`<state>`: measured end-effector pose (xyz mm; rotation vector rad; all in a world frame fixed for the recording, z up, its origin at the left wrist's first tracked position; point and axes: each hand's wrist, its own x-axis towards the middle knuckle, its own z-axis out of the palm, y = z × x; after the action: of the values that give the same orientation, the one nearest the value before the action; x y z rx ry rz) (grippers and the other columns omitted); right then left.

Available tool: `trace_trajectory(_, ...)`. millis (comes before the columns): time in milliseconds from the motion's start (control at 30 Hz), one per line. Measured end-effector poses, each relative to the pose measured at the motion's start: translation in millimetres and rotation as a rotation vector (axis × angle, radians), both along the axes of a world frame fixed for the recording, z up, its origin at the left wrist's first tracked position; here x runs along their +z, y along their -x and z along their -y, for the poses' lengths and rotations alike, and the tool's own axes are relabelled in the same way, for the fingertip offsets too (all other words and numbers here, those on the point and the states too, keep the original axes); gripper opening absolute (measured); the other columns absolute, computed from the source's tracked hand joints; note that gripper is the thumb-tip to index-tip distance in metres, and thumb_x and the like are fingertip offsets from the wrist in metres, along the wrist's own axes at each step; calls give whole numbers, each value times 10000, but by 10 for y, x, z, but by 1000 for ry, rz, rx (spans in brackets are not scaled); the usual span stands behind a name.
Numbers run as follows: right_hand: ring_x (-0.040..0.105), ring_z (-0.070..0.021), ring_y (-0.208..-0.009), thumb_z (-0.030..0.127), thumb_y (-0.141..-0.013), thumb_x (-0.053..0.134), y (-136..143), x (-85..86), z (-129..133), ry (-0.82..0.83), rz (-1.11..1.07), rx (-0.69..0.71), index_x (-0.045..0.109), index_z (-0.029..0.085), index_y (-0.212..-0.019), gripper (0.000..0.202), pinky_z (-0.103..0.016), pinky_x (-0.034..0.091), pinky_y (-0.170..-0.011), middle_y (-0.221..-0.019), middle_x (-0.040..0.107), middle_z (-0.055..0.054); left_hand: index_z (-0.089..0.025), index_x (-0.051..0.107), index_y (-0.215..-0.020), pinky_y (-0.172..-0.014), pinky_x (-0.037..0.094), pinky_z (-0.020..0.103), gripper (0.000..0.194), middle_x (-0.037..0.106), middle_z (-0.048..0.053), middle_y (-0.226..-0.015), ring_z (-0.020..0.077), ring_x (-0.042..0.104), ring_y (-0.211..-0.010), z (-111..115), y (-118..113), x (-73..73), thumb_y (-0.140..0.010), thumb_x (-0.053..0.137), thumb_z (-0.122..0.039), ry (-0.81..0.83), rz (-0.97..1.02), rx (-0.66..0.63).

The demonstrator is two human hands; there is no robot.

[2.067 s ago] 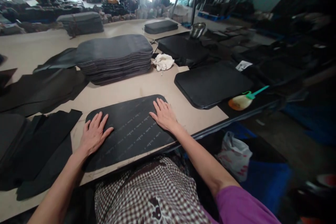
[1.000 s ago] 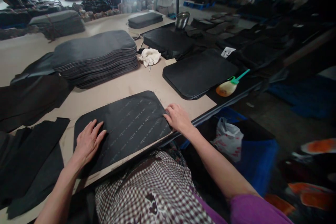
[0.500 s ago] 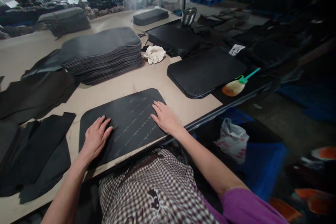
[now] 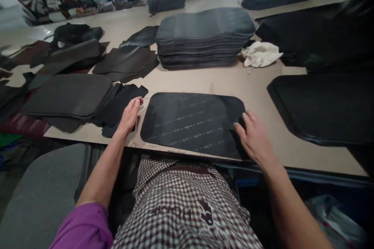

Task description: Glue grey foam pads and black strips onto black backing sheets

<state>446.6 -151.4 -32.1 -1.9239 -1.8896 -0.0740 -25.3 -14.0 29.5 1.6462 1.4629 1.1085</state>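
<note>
A dark rounded sheet with rows of pale printed marks lies flat at the front edge of the table, before my checked apron. My left hand is held just off its left end, fingers extended and holding nothing, close to a pile of dark offcuts. At the other end, my right hand rests on the sheet's right edge, thumb over the surface and fingers stretched along the side. The fingers are not closed round it.
Behind the sheet stands a tall stack of grey sheets, with a crumpled white cloth beside it. Black sheets lie to the right. More dark pieces are piled on the left. A grey padded surface is below the table edge.
My view has swung left. My left hand has come off the sheet's surface to beyond its left end; my right hand has shifted onto the right edge.
</note>
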Motion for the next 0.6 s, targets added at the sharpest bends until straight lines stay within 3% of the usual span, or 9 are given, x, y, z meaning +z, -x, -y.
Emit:
trace_trajectory(133, 430, -413, -1482, 651, -1084, 244, -79, 111, -184, -2, 40, 19, 500, -54, -1493, 854, -559, 373, -1232, -1553, 464, -318, -203, 613, -1388, -1132, 495, 446, 535, 694, 129, -1370, 246, 662, -1267, 40, 21, 30, -1046, 456, -582, -62, -85, 36)
trace_trajectory(300, 396, -405, -1504, 622, -1088, 235, 67, 104, -411, 58, 95, 47, 473, -53, -1512, 832, -549, 370, -1227, -1577, 433, -317, -182, 568, -1456, -1207, 421, 426, 537, 636, 139, -1460, 246, 583, -1378, 82, -430, 123, -1079, 393, -522, -194, -414, -174)
trace_trajectory(433, 342, -388, -1533, 589, -1093, 282, 253, 5, -431, 99, 166, 40, 423, -11, -1561, 774, -561, 350, -1225, -1637, 369, -280, -183, 423, -1594, -1289, 295, 433, 641, 442, 134, -1659, 236, 390, -1553, -68, -756, 186, -1085, 314, -557, -217, -620, -394)
trace_trajectory(600, 265, -399, -1560, 603, -1091, 245, 345, -72, -386, 94, 206, -11, 363, 25, -1608, 784, -608, 296, -1227, -1675, 306, -264, -249, 228, -1691, -1329, 147, 465, 693, 165, 65, -1773, 208, 158, -1643, -368, -658, 82, -1087, 167, -583, -52, -696, -515)
